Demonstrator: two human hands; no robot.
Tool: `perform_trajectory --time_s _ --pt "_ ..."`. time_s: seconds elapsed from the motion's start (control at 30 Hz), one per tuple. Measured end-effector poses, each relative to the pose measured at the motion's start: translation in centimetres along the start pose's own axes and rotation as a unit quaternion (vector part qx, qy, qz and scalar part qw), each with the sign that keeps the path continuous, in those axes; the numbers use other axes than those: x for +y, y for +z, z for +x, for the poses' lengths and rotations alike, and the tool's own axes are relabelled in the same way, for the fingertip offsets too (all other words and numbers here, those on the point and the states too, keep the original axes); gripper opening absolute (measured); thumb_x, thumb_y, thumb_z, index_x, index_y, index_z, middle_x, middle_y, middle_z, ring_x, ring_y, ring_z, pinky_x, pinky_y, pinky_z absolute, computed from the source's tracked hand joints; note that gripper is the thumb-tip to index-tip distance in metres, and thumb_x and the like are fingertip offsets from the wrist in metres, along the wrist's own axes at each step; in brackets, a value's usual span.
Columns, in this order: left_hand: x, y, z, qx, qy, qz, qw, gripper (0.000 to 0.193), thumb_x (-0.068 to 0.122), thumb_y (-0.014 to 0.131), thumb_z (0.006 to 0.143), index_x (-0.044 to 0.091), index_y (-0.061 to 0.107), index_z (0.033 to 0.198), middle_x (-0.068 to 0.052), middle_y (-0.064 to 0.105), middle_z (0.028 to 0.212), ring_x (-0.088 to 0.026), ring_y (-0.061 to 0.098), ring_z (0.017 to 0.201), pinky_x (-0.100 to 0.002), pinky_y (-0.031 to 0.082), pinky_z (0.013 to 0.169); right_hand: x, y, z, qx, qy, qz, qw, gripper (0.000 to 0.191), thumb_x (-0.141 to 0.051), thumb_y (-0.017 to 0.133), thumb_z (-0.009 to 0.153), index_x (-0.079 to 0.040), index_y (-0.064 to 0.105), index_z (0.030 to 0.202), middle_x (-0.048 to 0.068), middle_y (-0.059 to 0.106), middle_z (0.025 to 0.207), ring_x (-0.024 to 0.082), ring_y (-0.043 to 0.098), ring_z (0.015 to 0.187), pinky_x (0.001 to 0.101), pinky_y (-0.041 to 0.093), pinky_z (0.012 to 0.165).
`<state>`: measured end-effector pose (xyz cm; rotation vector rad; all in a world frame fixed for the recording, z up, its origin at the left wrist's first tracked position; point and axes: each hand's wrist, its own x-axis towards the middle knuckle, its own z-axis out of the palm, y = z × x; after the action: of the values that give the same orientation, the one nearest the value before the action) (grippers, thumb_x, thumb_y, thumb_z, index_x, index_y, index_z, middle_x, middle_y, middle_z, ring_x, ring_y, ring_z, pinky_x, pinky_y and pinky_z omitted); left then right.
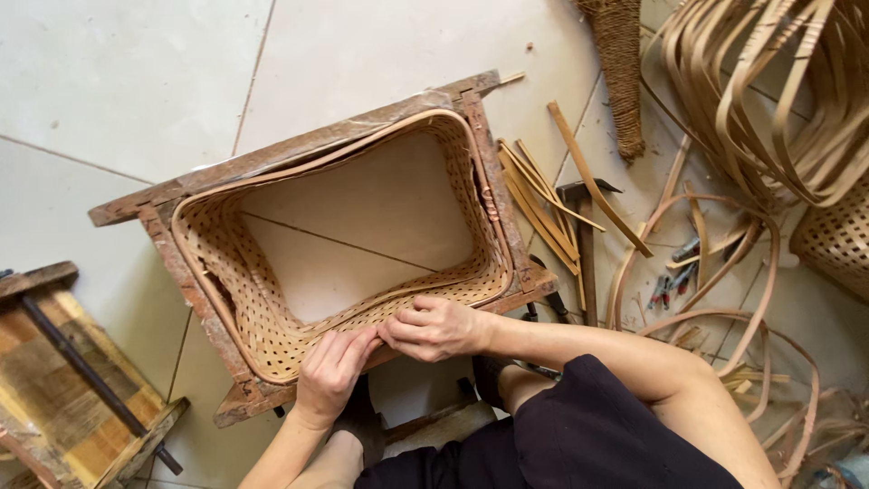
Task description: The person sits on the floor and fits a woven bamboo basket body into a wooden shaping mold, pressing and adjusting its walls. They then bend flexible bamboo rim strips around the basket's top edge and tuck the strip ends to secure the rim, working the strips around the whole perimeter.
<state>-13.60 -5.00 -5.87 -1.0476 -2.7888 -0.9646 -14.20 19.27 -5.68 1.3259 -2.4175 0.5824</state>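
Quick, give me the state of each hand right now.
Left hand: fingers curled, pressing on the near rim of the woven basket.
Right hand: closed, pinching that same rim.

We see basket [272,299] tan, open lattice weave, pale smooth rim | frame [181,272] rusty brown, mottled | floor [118,81] off-white tiles, thin dark joints | strips [760,100] light tan | rope [623,63] dark brown, braided | stool [63,389] striped brown and yellow | garment [597,435] black
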Motion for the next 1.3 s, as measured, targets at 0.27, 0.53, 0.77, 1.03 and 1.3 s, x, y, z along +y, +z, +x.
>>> perform_trajectory --time_s 0.27,0.53,0.77,1.03,1.3 --pt "0.1 0.1 -0.7 -0.016 0.011 -0.003 1.000 0.019 0.011 0.076 0.087 0.005 0.072 0.105 -0.005 0.070 0.090 -0.022 0.066 0.077 -0.036 0.054 0.069 -0.7 0.4 -0.5 0.020 0.002 0.020 1.000 0.025 -0.016 0.068 0.091 -0.001 0.070 0.111 0.005 0.064 0.101 0.016 0.065 0.092 0.0298 0.055 0.080" --pt "0.1 0.1 -1.3 -0.092 0.001 -0.021 0.996 0.040 0.030 0.080 0.076 0.005 0.069 0.106 -0.008 0.066 0.089 -0.027 0.065 0.081 -0.038 0.053 0.070 2.0 -6.1 -5.1 -0.033 0.350 0.218 0.910 0.022 -0.019 0.062 0.097 -0.013 0.075 0.113 0.004 0.074 0.116 0.027 0.069 0.108 0.0398 0.054 0.095" --pt "0.1 -0.8 0.2 -0.128 -0.001 -0.056 0.990 0.037 0.030 0.082 0.076 0.009 0.068 0.102 -0.005 0.064 0.086 -0.026 0.065 0.083 -0.038 0.053 0.071 2.1 -6.1 -20.5 -0.096 0.683 0.038 0.723 0.021 -0.011 0.071 0.094 -0.003 0.067 0.113 0.016 0.074 0.103 0.029 0.074 0.092 0.0394 0.060 0.082" --pt "2.2 0.0 3.5 -0.061 -0.094 -0.143 0.983 0.017 0.020 0.079 0.081 0.012 0.075 0.096 -0.002 0.069 0.090 -0.023 0.066 0.084 -0.036 0.056 0.071 -2.1 -1.4 -23.0 -0.063 0.633 -0.036 0.771 0.055 -0.002 0.068 0.075 -0.001 0.054 0.129 0.025 0.068 0.114 0.043 0.066 0.102 0.0477 0.056 0.082" --pt "1.9 0.6 3.0 -0.023 -0.038 -0.082 0.996 0.016 0.023 0.080 0.083 0.015 0.078 0.096 0.000 0.064 0.077 -0.020 0.061 0.070 -0.035 0.052 0.060 -0.3 -10.8 -16.7 0.039 0.595 0.172 0.784 0.028 -0.013 0.040 0.106 -0.015 0.050 0.133 0.030 0.065 0.112 0.035 0.068 0.083 0.0474 0.057 0.071"
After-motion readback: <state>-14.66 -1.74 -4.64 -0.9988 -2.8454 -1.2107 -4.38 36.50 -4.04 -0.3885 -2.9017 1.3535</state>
